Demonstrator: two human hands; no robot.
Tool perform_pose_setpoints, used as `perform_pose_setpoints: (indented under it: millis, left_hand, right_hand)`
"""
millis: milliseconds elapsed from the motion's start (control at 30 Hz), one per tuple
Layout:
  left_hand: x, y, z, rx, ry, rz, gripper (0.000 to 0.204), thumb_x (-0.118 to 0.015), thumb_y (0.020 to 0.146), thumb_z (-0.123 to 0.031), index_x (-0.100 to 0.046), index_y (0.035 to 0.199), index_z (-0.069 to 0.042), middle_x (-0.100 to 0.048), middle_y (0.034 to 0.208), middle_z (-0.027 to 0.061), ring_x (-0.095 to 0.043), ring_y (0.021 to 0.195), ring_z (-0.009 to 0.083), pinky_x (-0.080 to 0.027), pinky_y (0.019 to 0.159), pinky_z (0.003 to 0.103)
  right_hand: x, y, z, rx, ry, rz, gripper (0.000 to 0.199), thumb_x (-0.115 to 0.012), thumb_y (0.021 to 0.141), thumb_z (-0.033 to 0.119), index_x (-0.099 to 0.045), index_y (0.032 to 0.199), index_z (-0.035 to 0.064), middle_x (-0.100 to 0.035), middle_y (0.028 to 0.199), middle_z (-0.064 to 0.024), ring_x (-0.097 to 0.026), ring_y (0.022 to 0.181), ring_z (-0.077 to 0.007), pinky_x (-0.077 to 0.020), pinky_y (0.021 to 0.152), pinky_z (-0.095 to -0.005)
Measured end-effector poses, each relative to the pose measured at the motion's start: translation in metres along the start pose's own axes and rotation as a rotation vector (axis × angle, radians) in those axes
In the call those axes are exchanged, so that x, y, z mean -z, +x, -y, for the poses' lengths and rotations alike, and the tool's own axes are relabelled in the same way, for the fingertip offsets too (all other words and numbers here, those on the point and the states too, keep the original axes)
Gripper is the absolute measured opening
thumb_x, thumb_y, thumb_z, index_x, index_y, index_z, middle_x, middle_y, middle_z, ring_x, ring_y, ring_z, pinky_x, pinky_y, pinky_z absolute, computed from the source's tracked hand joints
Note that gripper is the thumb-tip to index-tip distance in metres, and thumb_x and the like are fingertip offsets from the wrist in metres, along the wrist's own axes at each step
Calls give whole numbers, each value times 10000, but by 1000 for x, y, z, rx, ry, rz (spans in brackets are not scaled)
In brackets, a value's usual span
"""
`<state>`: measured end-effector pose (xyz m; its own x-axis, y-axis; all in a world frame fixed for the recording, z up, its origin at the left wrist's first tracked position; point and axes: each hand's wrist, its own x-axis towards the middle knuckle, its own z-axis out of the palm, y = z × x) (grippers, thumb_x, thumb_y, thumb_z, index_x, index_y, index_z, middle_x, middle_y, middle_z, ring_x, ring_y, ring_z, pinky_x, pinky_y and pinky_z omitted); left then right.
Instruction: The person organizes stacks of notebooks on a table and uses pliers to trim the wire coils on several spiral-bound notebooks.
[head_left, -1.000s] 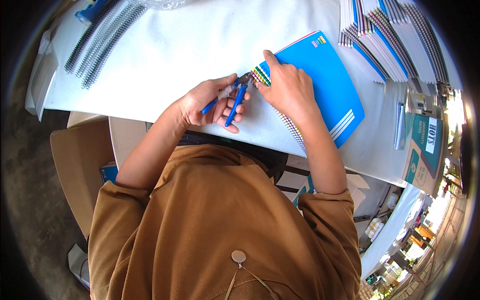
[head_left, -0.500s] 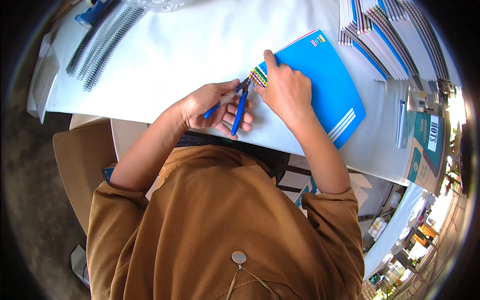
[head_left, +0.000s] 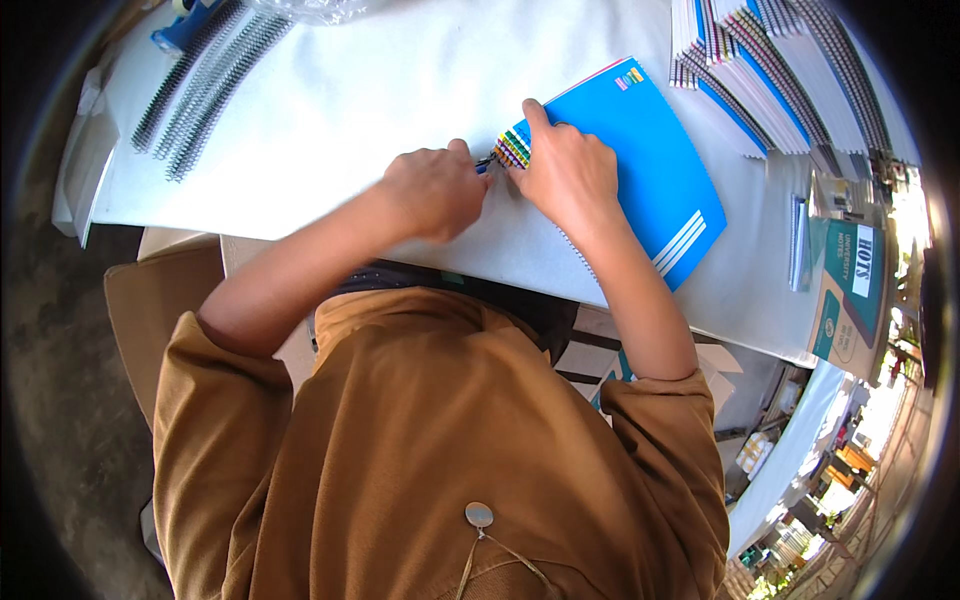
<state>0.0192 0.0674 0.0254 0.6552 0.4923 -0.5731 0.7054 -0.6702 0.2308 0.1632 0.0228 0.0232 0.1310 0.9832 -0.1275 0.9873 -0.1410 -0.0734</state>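
Note:
My left hand [head_left: 437, 192], turned back up, is closed around a pair of small cutting pliers. Only the metal jaws and a bit of blue on the pliers [head_left: 484, 164] show past my fingers. The jaws are at the near-left corner of a blue-covered spiral notebook [head_left: 655, 165], beside a colourful patterned patch; whether they touch the coil I cannot tell. My right hand [head_left: 570, 175] grips the notebook at that corner, index finger stretched along its edge and thumb beneath. My right wrist and forearm cover part of the cover.
Several loose dark spiral coils [head_left: 215, 95] lie at the far left of the white table [head_left: 340, 130]. Stacks of spiral notebooks [head_left: 770, 85] stand at the back right. Beyond the right edge is a green and brown carton [head_left: 850, 300]; an open cardboard box [head_left: 165, 310] sits below left.
My left hand has turned from palm up to back up and closed around the pliers' handles, which had been spread in the open hand. The notebook has shifted slightly left.

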Motion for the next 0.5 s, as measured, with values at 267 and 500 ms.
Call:
perform_pose_setpoints:
  millis: [267, 500]
  left_hand:
    - [14, -15, 103, 212, -162, -496, 461, -524, 896, -338, -491, 1207, 0, -523, 1151, 222, -544, 1026, 318, -437, 890, 413]
    - [-34, -9, 39, -500, -2681, -339, 457, -340, 978, -399, -483, 1215, -36, -538, 1163, 107, -519, 1057, 237, -408, 952, 362]
  right_hand:
    - [27, 3, -16, 49, 571, 18, 630, -761, 715, 324, -541, 1238, 50, -615, 666, -100, -596, 571, -221, -490, 574, -344]
    - [-5, 19, 100, 289, 1247, -702, 282, -661, 831, 187, -648, 1074, 44, -528, 615, 4, -505, 588, -96, -405, 598, -261]
